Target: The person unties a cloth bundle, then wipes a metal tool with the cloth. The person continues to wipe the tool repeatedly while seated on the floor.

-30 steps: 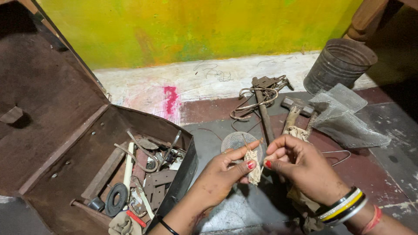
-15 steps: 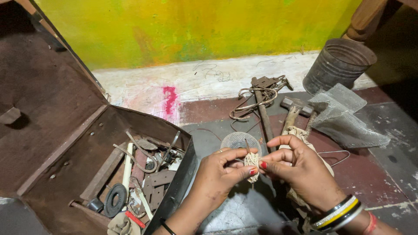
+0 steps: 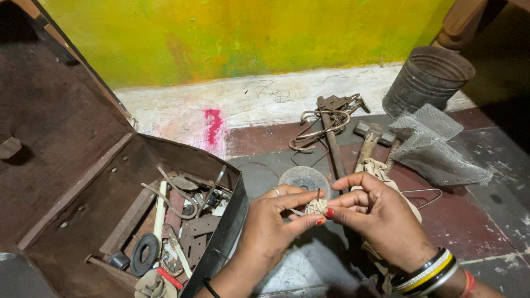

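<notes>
Both hands meet low in the middle of the head view, pinching a small wad of pale string [image 3: 316,207]. My left hand [image 3: 276,223] grips it with thumb and forefinger from the left. My right hand [image 3: 381,221], with bangles at the wrist, pinches it from the right with fingertips touching the left thumb. A thin end sticks up out of the wad. Just behind the hands a grey round grinding disc [image 3: 303,179] lies flat on the floor.
An open rusty metal toolbox [image 3: 221,232] at left holds several tools, a black ring and metal strips; its lid leans back. On the floor behind lie a hammer [image 3: 371,140], a long tool with tangled wire [image 3: 328,124], crumpled wire mesh [image 3: 433,146] and a metal bucket [image 3: 425,80] by the yellow wall.
The string hung as a longer loose bundle between my fingers a second ago. It is now a tight small wad, and both hands have closed in on it.
</notes>
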